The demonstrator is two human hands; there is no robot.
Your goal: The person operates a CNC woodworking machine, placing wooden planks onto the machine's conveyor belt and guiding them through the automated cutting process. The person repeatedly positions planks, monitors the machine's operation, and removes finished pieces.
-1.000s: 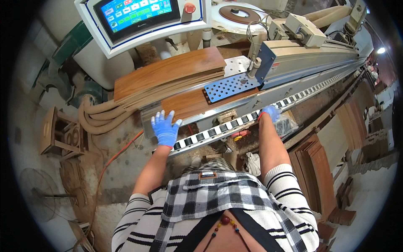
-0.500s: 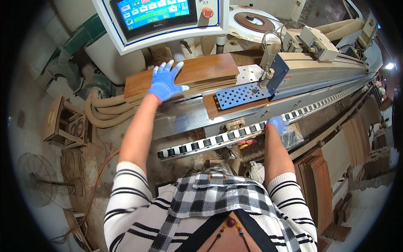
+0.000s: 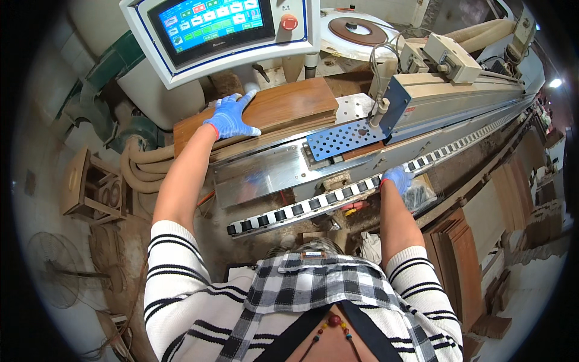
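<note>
My left hand (image 3: 232, 119), in a blue glove with pale fingertips, lies spread on top of a stack of brown wooden boards (image 3: 295, 99). Along the near side of the machine runs a roller rail (image 3: 298, 209) with black rollers in a pale frame. My right hand (image 3: 398, 180), also gloved in blue, is curled at this rail, its fingers partly hidden. Between the hands sits a blue perforated plate (image 3: 341, 141) over the metal machine bed (image 3: 259, 178). A strip of wooden board (image 3: 363, 150) shows at the plate's right end, leading under the machine's blue end housing (image 3: 395, 107).
A control panel with a lit screen (image 3: 211, 25) and a red button (image 3: 289, 22) overhangs the far left. Thick hoses (image 3: 142, 166) curve beside the stack. A round white reel (image 3: 356, 33) stands behind. More boards (image 3: 461, 259) lean at right; a fan (image 3: 54, 268) stands lower left.
The board under the perforated plate has slid right into the machine, baring the metal bed. My left hand has shifted slightly left on the stack. My right hand stays at the rail.
</note>
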